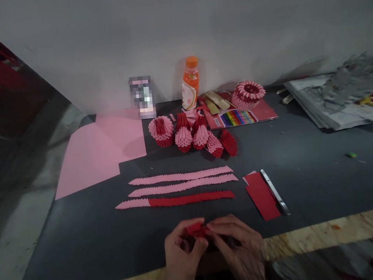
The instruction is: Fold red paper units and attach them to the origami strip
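Observation:
Near the table's front edge, my left hand (184, 249) pinches a small folded piece of red paper (196, 229) between thumb and fingers. My right hand (236, 240) closes its fingertips on the right end of that same piece. Beyond the hands lie two pink zigzag-edged paper strips (181, 175) and a pink and red strip (191, 199), roughly parallel. To the right rest flat red paper rectangles (262, 196) with a bit of pink beneath, and a silver utility knife (275, 192) runs along their right side.
Several red and pink folded-paper pieces (183, 133) stand at the back beside an orange drink bottle (190, 85). A round paper piece (248, 94) sits on a red packet (262, 113). Pink sheets (87, 159) lie left, a paper stack (321, 113) right; a blurred upright object (142, 97) leans on the wall.

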The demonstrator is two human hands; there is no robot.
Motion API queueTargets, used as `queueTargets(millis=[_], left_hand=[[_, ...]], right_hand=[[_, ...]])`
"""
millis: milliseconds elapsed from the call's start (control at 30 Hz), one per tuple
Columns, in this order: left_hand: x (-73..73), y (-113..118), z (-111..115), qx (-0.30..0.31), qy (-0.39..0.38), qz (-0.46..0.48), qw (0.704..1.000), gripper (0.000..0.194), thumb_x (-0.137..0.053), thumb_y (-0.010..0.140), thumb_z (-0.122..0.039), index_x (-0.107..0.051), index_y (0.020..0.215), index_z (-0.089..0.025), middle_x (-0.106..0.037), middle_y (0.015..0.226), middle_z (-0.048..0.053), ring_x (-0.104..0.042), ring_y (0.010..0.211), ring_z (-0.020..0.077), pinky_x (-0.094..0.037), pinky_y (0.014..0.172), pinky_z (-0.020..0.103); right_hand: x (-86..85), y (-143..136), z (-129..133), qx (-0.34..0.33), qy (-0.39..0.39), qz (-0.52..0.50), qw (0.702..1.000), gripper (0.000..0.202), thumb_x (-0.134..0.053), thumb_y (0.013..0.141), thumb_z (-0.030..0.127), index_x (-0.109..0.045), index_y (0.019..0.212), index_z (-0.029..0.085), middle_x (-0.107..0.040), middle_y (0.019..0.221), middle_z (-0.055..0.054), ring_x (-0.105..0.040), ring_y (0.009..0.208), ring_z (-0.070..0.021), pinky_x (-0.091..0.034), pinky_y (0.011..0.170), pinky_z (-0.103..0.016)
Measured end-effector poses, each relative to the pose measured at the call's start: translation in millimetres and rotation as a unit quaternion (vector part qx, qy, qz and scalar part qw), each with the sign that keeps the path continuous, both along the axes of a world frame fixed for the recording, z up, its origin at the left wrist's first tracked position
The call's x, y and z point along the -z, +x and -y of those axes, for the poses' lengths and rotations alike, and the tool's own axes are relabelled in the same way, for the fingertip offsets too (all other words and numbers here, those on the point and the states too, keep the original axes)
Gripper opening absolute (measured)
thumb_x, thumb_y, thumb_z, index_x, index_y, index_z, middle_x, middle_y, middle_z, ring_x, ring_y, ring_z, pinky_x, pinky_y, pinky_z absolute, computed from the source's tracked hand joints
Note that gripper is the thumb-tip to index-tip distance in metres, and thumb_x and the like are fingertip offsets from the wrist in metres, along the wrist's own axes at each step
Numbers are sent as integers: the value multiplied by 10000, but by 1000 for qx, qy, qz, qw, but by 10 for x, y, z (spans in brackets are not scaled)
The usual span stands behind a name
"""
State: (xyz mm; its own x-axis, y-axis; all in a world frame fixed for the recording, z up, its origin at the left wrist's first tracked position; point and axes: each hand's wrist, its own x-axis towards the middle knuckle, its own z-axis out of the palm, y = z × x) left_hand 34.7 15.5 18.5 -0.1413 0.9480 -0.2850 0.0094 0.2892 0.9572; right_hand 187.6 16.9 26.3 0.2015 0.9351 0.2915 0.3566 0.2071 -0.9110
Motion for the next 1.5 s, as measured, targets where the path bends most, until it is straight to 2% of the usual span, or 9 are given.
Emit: queueTargets(millis=[133, 267, 400, 533, 833, 1000, 1200, 1333, 1500], left_hand=[[19, 15, -2, -7, -4, -30, 1000, 74, -916, 816, -413, -955, 778, -363, -930, 749, 10, -875, 692, 262, -728, 689, 337], [36, 25, 21, -13, 11, -44, 999, 89, -889, 826, -387, -954, 781, -428, -921, 730, -38, -853, 647, 239, -714, 647, 323], [39, -3, 38, 5, -2, -17, 1000, 136, -906, 859, -460, -933, 755, -377, -833, 617, -35, -703, 537, 182, -602, 543, 284], [64, -63, 35, 7, -31, 39, 999, 397, -875, 878, -627, -888, 720, -263, -747, 608, 6, -598, 559, 165, -525, 544, 287], [193, -204, 119, 31, -114, 158, 980, 478, -888, 872, -657, -863, 767, -192, -777, 682, 32, -681, 688, 176, -574, 664, 283], [173, -274, 109, 122, -68, 124, 982, 410, -919, 875, -578, -839, 800, -183, -834, 779, 57, -712, 738, 173, -595, 721, 271], [90, -277, 32, 116, -30, -22, 993, 306, -829, 967, -490, -854, 831, -217, -844, 737, 34, -734, 666, 177, -609, 639, 260], [47, -183, 72, 98, -6, -69, 993, 267, -801, 979, -465, -868, 838, -248, -855, 721, 27, -757, 652, 187, -599, 603, 257], [-25, -12, 179, 6, 18, -109, 994, 268, -795, 971, -501, -876, 836, -285, -847, 715, 19, -730, 629, 192, -602, 658, 292]], right_hand=[[23, -24, -18, 14, 10, -4, 1000, 128, -843, 909, 213, -851, 860, 331, -857, 762, 55, -824, 620, -144, -680, 568, -191], [99, -67, -17, 25, 16, -3, 1000, 141, -828, 918, 214, -836, 871, 347, -822, 745, 60, -797, 606, -150, -675, 552, -220], [141, -97, -7, 23, 12, -1, 1000, 142, -821, 932, 229, -849, 934, 368, -828, 785, 51, -801, 624, -166, -684, 556, -248], [175, -84, -16, -6, 34, 2, 999, 167, -807, 952, 193, -820, 955, 359, -825, 779, 56, -799, 621, -160, -688, 561, -243], [288, 252, 7, -126, 145, 109, 975, 276, -616, 1142, 294, -883, 1180, 354, -945, 969, 13, -900, 834, -157, -750, 777, -245], [331, 366, 98, -140, 174, 241, 944, 345, -557, 1168, 315, -832, 1367, 378, -958, 1134, 26, -922, 999, -176, -744, 944, -264], [174, 151, -18, -98, 30, 5, 995, 138, -802, 1016, 403, -888, 1120, 374, -879, 757, 58, -805, 570, -151, -660, 535, -224], [131, 71, -19, -77, -12, -16, 997, 47, -875, 924, 302, -891, 925, 347, -846, 697, 57, -763, 525, -149, -575, 460, -226], [186, 20, 32, -54, -56, -57, 995, 182, -845, 959, 408, -840, 796, 327, -756, 610, 65, -668, 472, -126, -503, 437, -217]])
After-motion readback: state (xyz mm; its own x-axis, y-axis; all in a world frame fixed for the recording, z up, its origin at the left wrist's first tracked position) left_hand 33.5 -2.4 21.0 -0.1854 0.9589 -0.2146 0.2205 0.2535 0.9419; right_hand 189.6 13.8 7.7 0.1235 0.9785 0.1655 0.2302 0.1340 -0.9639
